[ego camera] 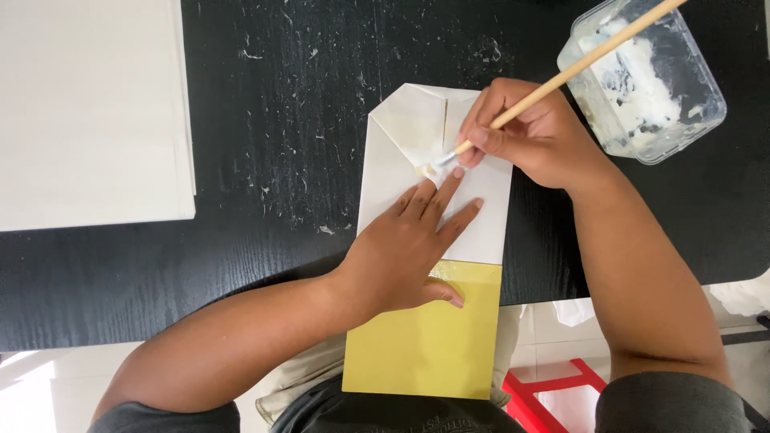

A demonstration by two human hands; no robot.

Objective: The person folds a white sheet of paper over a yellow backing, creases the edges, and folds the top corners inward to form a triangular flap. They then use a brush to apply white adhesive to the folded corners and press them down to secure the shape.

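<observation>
Folded paper bag [417, 240] lying flat on the black table [265, 96], white over its upper part with triangular flaps folded in at the top, yellow over its lower part, which overhangs the table's near edge. Wet, glossy patch of white paste where the flaps meet.

Clear plastic tub [642, 80] at the table's upper right, just beside the bag's top corner, smeared inside with white paste, thickest along the left wall and thin across the bottom. Stack of white paper sheets [92, 112] at the upper left, well apart from the bag. Dried white flecks scattered over the dark tabletop between them.

Left hand [409, 244] flat on the bag's middle, fingers spread and pointing up towards the flaps, thumb resting on the yellow part, forearm coming in from the lower left. Right hand [529, 136] curled above the bag's upper right corner, thumb and fingers pinching a wooden-handled paintbrush [561, 76] low on its shaft; bristles touching the pasted spot, handle slanting up and right across the tub.
</observation>
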